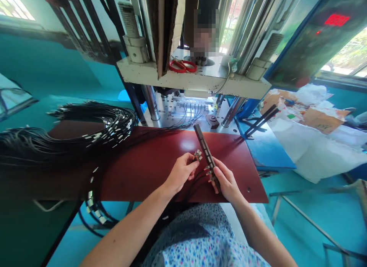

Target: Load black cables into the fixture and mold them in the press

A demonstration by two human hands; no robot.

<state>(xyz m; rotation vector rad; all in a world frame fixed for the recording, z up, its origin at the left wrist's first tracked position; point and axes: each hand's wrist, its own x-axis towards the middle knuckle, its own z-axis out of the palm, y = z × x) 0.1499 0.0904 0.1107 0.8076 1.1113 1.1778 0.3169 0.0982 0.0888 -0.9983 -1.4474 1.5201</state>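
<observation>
My right hand [227, 179] is wrapped round a long dark bar [207, 154] with a row of slots, tilted over the table. A few small metal connectors [210, 173] with black cables stick out of the bar's left side near its lower end. Left of the bar, my left hand [183, 168] pinches a small bunch of metal cable connectors [197, 155] between thumb and fingers. Their cables trail down behind my wrist toward my lap, partly hidden. The two hands are apart, just above the red-brown tabletop [143, 163].
A press [195, 77] stands ahead, with cables lying across its lit lower fixture [189, 108] and red-handled scissors [182, 65] on its plate. Bundled black cables [114, 123] cover the table's left. Two dark bars [262, 121] project at right, near white sacks [312, 152].
</observation>
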